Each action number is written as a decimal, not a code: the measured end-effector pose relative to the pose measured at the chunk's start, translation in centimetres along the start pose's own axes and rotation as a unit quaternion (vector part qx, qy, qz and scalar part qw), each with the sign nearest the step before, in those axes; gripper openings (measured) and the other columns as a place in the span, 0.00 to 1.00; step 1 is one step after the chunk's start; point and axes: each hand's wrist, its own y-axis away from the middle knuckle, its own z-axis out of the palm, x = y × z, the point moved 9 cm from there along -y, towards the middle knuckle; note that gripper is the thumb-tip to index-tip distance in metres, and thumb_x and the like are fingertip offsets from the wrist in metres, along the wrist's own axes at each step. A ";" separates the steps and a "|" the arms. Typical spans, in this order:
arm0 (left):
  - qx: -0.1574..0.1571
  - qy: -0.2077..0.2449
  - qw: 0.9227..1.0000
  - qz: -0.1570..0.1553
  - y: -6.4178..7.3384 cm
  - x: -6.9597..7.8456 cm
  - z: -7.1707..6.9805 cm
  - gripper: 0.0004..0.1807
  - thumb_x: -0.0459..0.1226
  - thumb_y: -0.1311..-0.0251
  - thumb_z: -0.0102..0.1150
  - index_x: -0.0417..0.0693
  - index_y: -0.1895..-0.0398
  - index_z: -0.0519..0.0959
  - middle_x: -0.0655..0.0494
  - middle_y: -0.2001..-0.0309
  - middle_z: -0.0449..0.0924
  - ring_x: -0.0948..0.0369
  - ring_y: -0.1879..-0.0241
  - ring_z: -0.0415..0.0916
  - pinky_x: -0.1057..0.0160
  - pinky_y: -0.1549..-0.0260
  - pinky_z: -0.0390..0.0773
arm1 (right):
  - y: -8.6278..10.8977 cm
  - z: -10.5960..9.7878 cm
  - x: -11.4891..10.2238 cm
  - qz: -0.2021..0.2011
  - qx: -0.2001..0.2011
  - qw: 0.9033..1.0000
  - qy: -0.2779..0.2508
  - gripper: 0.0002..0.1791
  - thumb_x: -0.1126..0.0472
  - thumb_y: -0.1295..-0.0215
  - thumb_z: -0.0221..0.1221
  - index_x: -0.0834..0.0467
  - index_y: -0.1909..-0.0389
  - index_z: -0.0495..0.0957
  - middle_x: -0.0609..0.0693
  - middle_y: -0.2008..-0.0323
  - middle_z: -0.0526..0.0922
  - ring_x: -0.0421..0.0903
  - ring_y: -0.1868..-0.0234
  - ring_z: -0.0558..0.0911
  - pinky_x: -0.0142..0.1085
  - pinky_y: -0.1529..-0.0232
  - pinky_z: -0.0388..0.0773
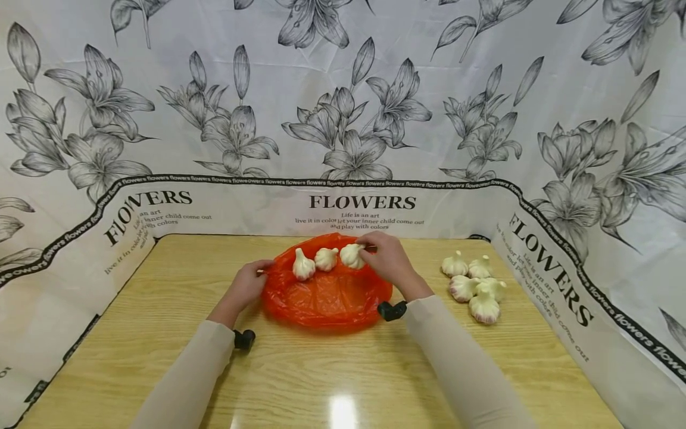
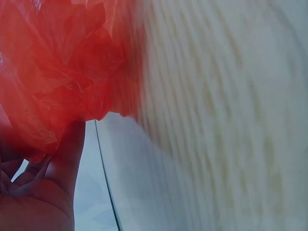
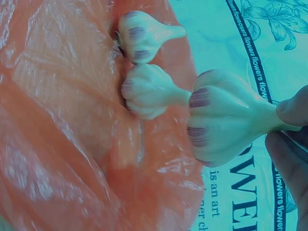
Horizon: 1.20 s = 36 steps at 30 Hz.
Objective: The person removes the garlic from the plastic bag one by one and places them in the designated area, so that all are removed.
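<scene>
A red plastic bag (image 1: 321, 298) lies spread open on the table, with two garlic bulbs (image 1: 303, 265) side by side in its far part. My right hand (image 1: 387, 257) pinches a third garlic bulb (image 3: 226, 118) by its stem, over the bag's far right side. In the right wrist view this bulb shows purple streaks, and its stem sits between thumb and finger. At the bag's left edge, my left hand (image 1: 250, 285) grips the thin plastic. The left wrist view shows the thumb (image 2: 67, 156) against the bag, with the other fingers partly hidden behind the plastic.
Several more garlic bulbs (image 1: 477, 286) sit in a cluster on the right of the wooden table (image 1: 300, 375). A white flower-printed cloth (image 1: 364, 205) stands around the table's back and sides. Black wrist devices (image 1: 392, 310) are worn on both arms.
</scene>
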 end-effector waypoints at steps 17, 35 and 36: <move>-0.003 -0.005 1.000 -0.003 -0.1 0.1 0.2 0.23 0.30 0.31 0.41 0.45 0.34 0.70 0.42 0.35 0.70 0.47 0.40 0.70 0.48 0.42 0.76 | 0.8 -3.5 1.6 -0.012 0.014 1.000 0.013 0.12 0.66 0.39 0.60 0.63 0.56 0.83 0.58 0.54 0.84 0.52 0.58 0.86 0.43 0.54 0.84; -0.003 -0.011 1.000 0.012 0.1 0.3 0.3 0.23 0.30 0.31 0.40 0.45 0.34 0.70 0.42 0.35 0.70 0.47 0.42 0.71 0.50 0.44 0.77 | 2.3 -6.3 4.2 0.019 0.024 0.999 0.039 0.14 0.65 0.38 0.58 0.64 0.53 0.82 0.60 0.52 0.83 0.56 0.55 0.85 0.46 0.53 0.83; -0.002 -0.011 1.000 0.011 0.1 0.2 0.3 0.23 0.30 0.31 0.40 0.45 0.34 0.70 0.42 0.35 0.70 0.47 0.42 0.71 0.50 0.44 0.77 | 2.3 -6.4 4.3 0.019 0.023 0.999 0.041 0.14 0.65 0.37 0.57 0.64 0.53 0.82 0.60 0.52 0.83 0.56 0.55 0.85 0.47 0.53 0.83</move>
